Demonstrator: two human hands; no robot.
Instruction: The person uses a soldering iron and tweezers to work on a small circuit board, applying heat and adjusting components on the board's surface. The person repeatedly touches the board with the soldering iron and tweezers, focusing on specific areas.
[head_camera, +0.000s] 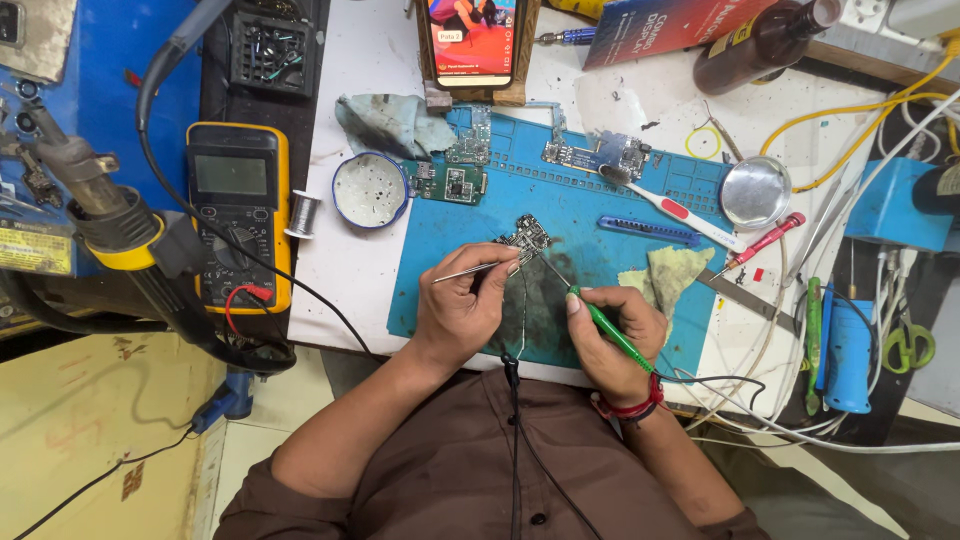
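Circuit board (527, 238), small and dark, lies on the blue work mat (470, 250) near its middle, just ahead of both hands. Left hand (462, 310) is clenched around thin metal tweezers (470, 270), whose tips meet the board's near edge. Right hand (612, 338) grasps a green-handled soldering iron (605, 325), its fine tip slanting up to the same board. More green circuit boards (455, 180) sit farther back on the mat, beside a round blue tin (370, 190) and a grey rag (385, 122). A white toothbrush (668, 208) and a round metal lid (755, 190) lie to the right, with a yellowish cloth (665, 275) just beside the right hand. The white surface (340, 270) under the mat is crowded: a phone (470, 40) stands at the back, a brown bottle (760, 40) near it. Left of the surface, a yellow multimeter (238, 215) rests on a dark ledge, and a hot-air nozzle (95, 200) hangs against a blue wall panel
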